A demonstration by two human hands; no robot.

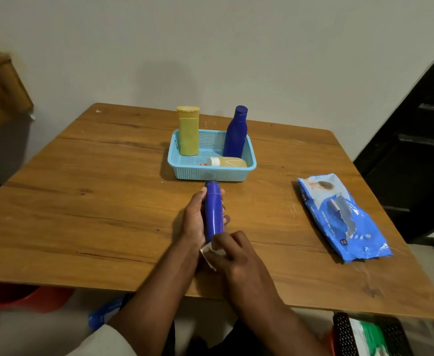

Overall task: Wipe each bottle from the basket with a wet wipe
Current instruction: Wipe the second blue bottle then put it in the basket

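Blue bottle (213, 211) gripped in left hand (194, 222) — right hand (232, 255) fingers pinching wet wipe (209, 255) against its base

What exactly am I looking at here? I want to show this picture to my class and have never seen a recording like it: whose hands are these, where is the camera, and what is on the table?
There is no machine: a person wears a camera on the head, looking down at their own hands. The left hand grips a blue bottle. The right hand presses a white wet wipe against its near end. On the wooden table stands a light blue basket holding a yellow bottle and a dark blue bottle, both upright, and a small beige bottle lying down. The blue wipes pack lies to the right.
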